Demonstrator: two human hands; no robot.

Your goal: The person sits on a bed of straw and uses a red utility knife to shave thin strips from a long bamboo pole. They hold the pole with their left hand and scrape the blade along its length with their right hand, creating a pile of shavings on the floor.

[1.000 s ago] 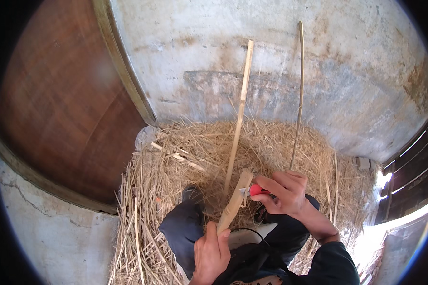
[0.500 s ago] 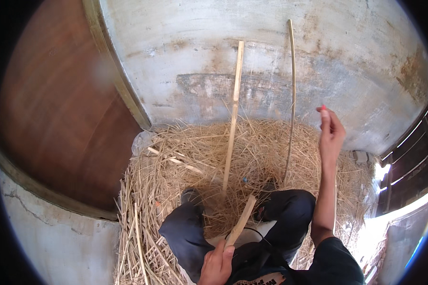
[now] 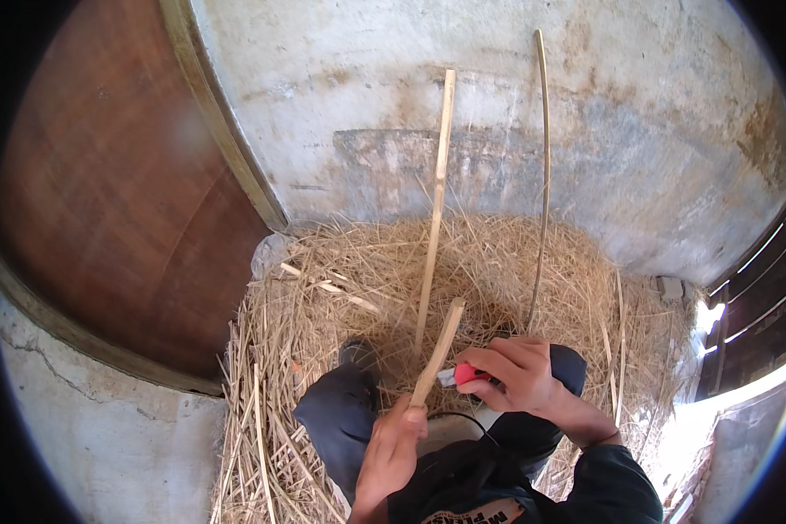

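My left hand (image 3: 391,447) is closed round the lower end of a pale bamboo strip (image 3: 439,349), which tilts up and away over my lap. In my right hand (image 3: 524,375) is a red utility knife (image 3: 468,374), its grey tip pointing left toward the strip. A small gap seems to separate the tip from the bamboo; contact cannot be made out for certain. The lower part of the strip is hidden in my left fist, and most of the knife's handle behind my right fingers.
Two long sticks lean on the stained wall ahead: a pale bamboo one (image 3: 437,175) and a thinner brown one (image 3: 544,157). Straw and shavings (image 3: 498,253) cover the ground around my bent legs. A brown door panel (image 3: 122,201) stands left, dark slats (image 3: 747,288) right.
My right hand has come down from high on the right to beside the bamboo strip, bringing the knife with it. The left hand has risen slightly, and the strip stands steeper.
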